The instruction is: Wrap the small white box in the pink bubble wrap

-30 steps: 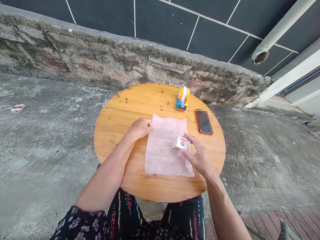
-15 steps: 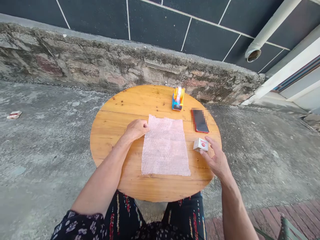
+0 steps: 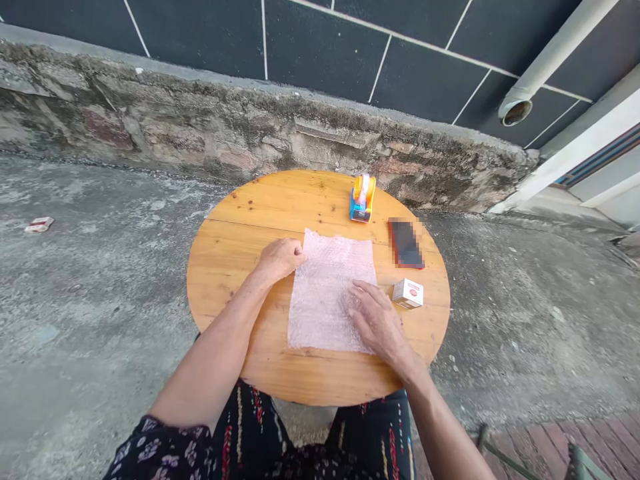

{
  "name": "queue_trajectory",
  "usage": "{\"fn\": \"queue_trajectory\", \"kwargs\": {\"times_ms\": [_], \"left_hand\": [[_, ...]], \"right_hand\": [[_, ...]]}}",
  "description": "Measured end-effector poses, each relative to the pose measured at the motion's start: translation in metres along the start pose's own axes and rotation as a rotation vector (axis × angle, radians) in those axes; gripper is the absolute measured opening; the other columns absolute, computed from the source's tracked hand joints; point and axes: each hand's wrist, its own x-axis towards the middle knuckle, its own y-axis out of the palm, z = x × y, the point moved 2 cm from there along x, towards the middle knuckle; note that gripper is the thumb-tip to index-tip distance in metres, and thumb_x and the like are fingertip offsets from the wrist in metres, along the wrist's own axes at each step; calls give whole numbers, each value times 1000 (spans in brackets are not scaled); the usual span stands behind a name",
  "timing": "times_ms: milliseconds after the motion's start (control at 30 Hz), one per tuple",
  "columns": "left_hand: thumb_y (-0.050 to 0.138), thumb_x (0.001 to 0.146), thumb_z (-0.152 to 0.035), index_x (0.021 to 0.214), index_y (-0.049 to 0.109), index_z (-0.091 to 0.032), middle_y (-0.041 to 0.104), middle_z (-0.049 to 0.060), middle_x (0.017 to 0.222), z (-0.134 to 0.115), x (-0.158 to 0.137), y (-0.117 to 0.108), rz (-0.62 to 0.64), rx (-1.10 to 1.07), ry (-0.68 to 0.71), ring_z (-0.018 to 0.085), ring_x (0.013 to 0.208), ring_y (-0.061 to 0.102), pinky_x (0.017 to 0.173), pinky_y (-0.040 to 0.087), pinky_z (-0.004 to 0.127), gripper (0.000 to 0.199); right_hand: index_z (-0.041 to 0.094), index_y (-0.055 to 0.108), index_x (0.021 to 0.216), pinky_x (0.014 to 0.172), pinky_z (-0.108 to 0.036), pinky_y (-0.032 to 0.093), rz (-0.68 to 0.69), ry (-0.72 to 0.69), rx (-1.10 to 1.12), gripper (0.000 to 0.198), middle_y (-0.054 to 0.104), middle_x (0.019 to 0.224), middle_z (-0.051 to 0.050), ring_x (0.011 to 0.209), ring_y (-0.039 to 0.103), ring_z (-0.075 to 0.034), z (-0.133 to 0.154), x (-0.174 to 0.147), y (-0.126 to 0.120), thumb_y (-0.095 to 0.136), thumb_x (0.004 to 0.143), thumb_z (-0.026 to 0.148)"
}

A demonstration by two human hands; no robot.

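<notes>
A pinkish, see-through sheet of bubble wrap (image 3: 325, 300) lies flat on the round wooden table. At its upper left edge, my left hand (image 3: 283, 259) is closed, with the thumb side against the wrap's border; the curled fingertips are hidden. Over the right part of the sheet is my right hand (image 3: 376, 320), fingers stretched out and slightly apart, holding nothing. Just right of that hand stands a small white box (image 3: 409, 293) with red print, free of both hands.
On the wooden table (image 3: 240, 233) are a blue and yellow tape dispenser (image 3: 362, 200) at the back and a dark phone with a red edge (image 3: 407, 245) at the right. Behind runs a stone wall base (image 3: 200, 133). A crumpled packet (image 3: 39, 225) lies on the concrete at left.
My right hand has let go of the small white box and moved left onto the bubble wrap. My left hand keeps its place at the sheet's edge.
</notes>
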Motion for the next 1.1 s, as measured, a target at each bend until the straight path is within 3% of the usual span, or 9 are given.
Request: {"fn": "queue_trajectory", "kwargs": {"times_ms": [267, 667, 1100], "left_hand": [[52, 71, -30, 62, 60, -22, 67, 1, 68, 1, -1, -1, 4, 18, -8, 17, 66, 57, 53, 30, 26, 14], [53, 70, -28, 59, 58, -21, 66, 1, 66, -3, -3, -5, 31, 36, -10, 17, 65, 57, 54, 32, 26, 13], [54, 71, -29, 62, 59, -22, 67, 1, 68, 0, -2, -2, 11, 20, 4, 18, 67, 58, 54, 31, 26, 13]], "right_hand": [[20, 58, 122, 99, -48, 40, 107, 20, -97, 34, 52, 137, -10, 122, 47, -29, 6, 3, 5, 55, 89, 26], [22, 62, 114, 95, -47, 40, 76, 31, -56, 27, 56, 131, -9, 119, 49, -28, 7, 1, 5, 57, 88, 27], [22, 59, 119, 93, -47, 42, 82, 10, -65, 29, 56, 132, -9, 117, 52, -28, 3, 3, 0, 51, 92, 31]]}}
